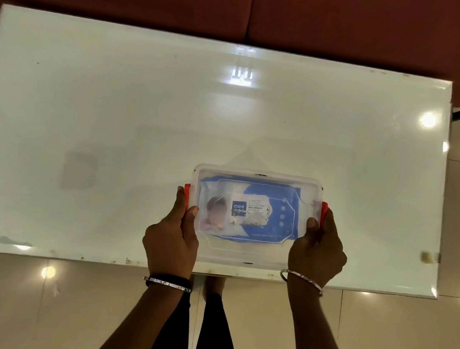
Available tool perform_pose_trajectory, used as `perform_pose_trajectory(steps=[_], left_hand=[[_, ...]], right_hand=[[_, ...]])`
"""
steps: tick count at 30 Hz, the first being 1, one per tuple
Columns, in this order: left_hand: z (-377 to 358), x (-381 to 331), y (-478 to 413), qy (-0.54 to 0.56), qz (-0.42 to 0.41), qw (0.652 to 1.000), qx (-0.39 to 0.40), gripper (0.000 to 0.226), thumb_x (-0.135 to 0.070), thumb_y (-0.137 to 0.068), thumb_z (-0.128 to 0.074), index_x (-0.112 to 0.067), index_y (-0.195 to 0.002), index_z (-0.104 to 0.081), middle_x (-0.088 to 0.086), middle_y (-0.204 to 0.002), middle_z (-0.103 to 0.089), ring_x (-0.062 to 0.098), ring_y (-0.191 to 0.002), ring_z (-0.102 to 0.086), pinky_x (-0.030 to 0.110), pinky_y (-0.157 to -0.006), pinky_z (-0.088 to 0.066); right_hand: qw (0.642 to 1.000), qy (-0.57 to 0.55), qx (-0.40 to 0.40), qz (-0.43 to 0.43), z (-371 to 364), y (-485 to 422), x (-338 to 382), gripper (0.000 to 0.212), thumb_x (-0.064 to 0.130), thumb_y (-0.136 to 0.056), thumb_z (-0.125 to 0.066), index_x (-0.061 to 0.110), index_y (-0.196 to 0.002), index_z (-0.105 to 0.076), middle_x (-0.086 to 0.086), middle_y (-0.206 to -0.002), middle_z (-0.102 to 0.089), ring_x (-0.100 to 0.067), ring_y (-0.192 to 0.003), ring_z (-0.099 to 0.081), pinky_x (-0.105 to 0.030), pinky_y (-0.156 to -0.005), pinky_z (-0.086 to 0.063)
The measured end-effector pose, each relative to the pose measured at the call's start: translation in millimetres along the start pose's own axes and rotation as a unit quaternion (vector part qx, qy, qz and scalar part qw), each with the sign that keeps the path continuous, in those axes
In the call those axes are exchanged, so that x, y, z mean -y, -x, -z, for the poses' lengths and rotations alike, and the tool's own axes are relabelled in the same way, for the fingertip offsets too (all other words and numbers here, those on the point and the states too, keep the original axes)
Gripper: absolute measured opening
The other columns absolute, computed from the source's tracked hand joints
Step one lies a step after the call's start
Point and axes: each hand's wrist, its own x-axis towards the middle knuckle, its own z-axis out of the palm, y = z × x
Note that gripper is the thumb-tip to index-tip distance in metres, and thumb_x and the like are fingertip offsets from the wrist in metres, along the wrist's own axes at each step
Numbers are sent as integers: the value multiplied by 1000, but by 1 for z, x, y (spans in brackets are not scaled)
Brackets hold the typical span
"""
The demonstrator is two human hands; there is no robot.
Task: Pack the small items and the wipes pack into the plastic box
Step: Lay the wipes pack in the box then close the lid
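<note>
The plastic box [253,220] sits at the near edge of the desk [114,118], lid on, the wipes pack [247,209] flat inside; the small items cannot be made out. It looks light, stiff and slick; the orange end clips are the best hold. The left hand [171,242] and right hand [317,250] each grip an end, thumbs pressed on the lid.

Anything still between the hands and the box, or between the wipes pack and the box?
Nothing visible. The left hand and right hand already grip the ends of the plastic box at its red latches. The wipes pack already lies inside, under the clear lid.
</note>
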Motion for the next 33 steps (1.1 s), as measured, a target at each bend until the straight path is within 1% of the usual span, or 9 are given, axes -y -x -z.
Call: perform_pose_trajectory(steps=[4,10,16,19,24,26,29,31,33], left_hand=[[2,0,-1,8,3,1000,3,41,-19,-90,-62,-9,-129,-58,15,-55,-66,21,-42,-45,25,-52,-35],[18,0,-32,33,-29,998,-34,36,-18,-87,-67,-11,-122,-65,18,-73,-74,30,-55,-64,21,-54,-35],[27,-10,-76,76,-39,995,-53,37,-21,-88,-66,-11,-124,-64,19,-86,-76,34,-71,-71,30,-64,-48],[22,-13,-92,92,-33,993,-59,37,-22,-88,-66,-12,-123,-64,18,-88,-76,33,-74,-71,26,-63,-43],[12,-15,-108,87,-29,993,-73,37,-23,-89,-65,-14,-124,-64,16,-88,-76,31,-69,-69,13,-56,-29],[10,-13,-111,77,-25,994,-79,36,-24,-90,-64,-16,-125,-63,16,-85,-76,31,-66,-67,15,-54,-27],[9,-9,-115,73,-32,993,-88,36,-25,-90,-63,-15,-125,-63,16,-85,-76,30,-66,-67,16,-54,-29],[9,-8,-117,66,-40,993,-86,37,-26,-90,-63,-15,-125,-63,15,-84,-77,30,-64,-67,9,-53,-35],[9,-7,-117,55,-44,994,-80,37,-26,-91,-62,-15,-126,-62,15,-83,-77,30,-61,-66,4,-51,-34]], right_hand=[[1000,10,3,-4,3,0,3,36,14,-98,-55,14,-134,-60,-15,-118,-72,-35,-101,-70,-31,-87,-50],[1000,-5,3,11,-4,-4,20,35,11,-95,-59,16,-130,-64,-12,-112,-75,-32,-94,-72,-18,-77,-39],[998,-32,-3,57,-26,-32,57,36,13,-94,-61,15,-130,-64,-13,-110,-75,-31,-95,-72,-16,-78,-37],[997,-24,3,70,-34,-48,68,37,16,-94,-60,16,-131,-63,-13,-108,-76,-33,-93,-72,-18,-78,-37],[997,-35,20,63,-46,-61,72,37,16,-95,-60,17,-132,-63,-11,-117,-73,-30,-101,-70,-16,-83,-38],[997,-35,29,65,-51,-64,72,37,16,-95,-60,17,-132,-62,-11,-120,-72,-30,-104,-69,-16,-84,-38],[997,-28,33,68,-56,-66,72,37,17,-94,-61,18,-131,-63,-10,-119,-72,-30,-105,-69,-17,-84,-37],[997,-9,33,68,-57,-65,73,38,18,-95,-60,19,-133,-61,-10,-119,-72,-32,-105,-69,-18,-83,-35],[997,-2,38,68,-56,-63,72,39,20,-95,-60,18,-134,-60,-11,-121,-71,-33,-105,-69,-19,-83,-36]])
